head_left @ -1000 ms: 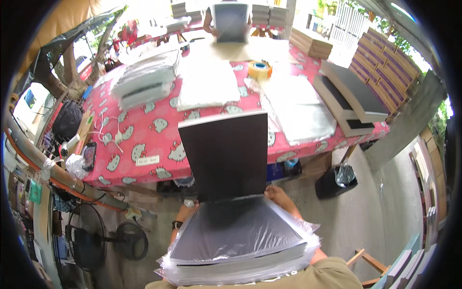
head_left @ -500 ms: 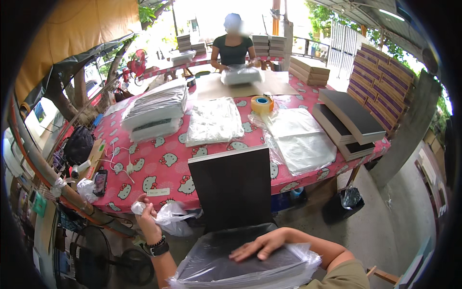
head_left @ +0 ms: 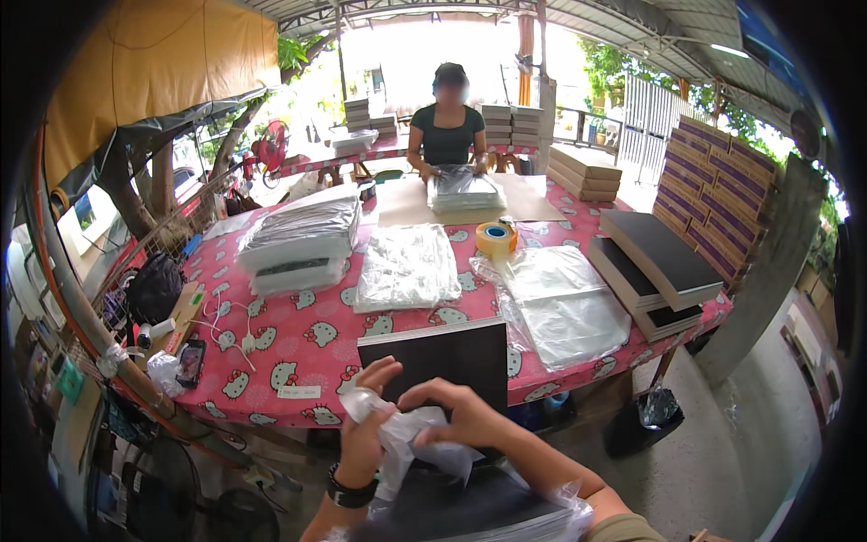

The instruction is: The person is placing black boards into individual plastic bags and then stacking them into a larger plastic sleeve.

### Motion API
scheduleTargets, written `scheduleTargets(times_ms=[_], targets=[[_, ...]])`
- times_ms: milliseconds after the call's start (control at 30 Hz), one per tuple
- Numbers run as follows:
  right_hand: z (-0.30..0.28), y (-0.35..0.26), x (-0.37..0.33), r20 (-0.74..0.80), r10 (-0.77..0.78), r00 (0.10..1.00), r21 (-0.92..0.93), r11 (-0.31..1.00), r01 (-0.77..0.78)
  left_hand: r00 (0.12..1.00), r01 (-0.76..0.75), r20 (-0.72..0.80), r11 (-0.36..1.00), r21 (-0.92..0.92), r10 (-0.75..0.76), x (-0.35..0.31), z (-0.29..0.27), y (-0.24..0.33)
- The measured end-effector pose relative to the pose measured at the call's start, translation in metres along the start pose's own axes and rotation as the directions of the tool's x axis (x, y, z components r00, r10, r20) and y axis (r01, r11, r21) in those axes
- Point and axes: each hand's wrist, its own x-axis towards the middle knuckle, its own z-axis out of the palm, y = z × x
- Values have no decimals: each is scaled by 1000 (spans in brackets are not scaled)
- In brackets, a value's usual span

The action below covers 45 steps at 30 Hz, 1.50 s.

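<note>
Crumpled clear plastic film (head_left: 408, 444) is bunched between my two hands. My left hand (head_left: 363, 443), with a black watch at the wrist, grips it, fingertips pointing up. Curving over the film from the other side is my right hand (head_left: 465, 414), its fingers and thumb closed round part of it. Below them, a plastic-covered stack with a dark top (head_left: 452, 506) lies close to my body, blurred in part. Just beyond my hands a black board-like block (head_left: 442, 352) leans upright against the table edge.
The pink patterned table (head_left: 262, 397) carries flat plastic bags (head_left: 569, 303), a tape roll (head_left: 495, 238), a wrapped stack (head_left: 298, 235) and black-topped blocks (head_left: 664, 257). Across it a person (head_left: 448, 135) handles a wrapped stack (head_left: 465, 190). A black bin (head_left: 643, 425) stands at right.
My right hand has lifted off the covered stack and moved left to the film. My left hand has shifted right with it. The co-worker's wrapped stack now rests lower, on the table.
</note>
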Motion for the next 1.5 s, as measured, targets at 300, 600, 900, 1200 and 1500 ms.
scheduleTargets(times_ms=[300,600,900,1200,1500], targets=[[10,12,-25,-122,372,920,242,910,-336,977,212,43,976,-41,-210,-13,8,-23],[3,10,-22,-253,208,945,5,977,-214,959,284,12,959,15,-285,-13,7,-32],[9,15,-24,-278,251,927,33,967,-252,932,361,86,888,-283,-351,-12,12,-38],[10,8,-26,-263,328,908,3,941,-339,937,347,65,894,-283,-343,-16,10,-38],[9,-1,-24,-192,237,952,-165,949,-269,929,350,-5,883,-314,-370,-20,5,-48]])
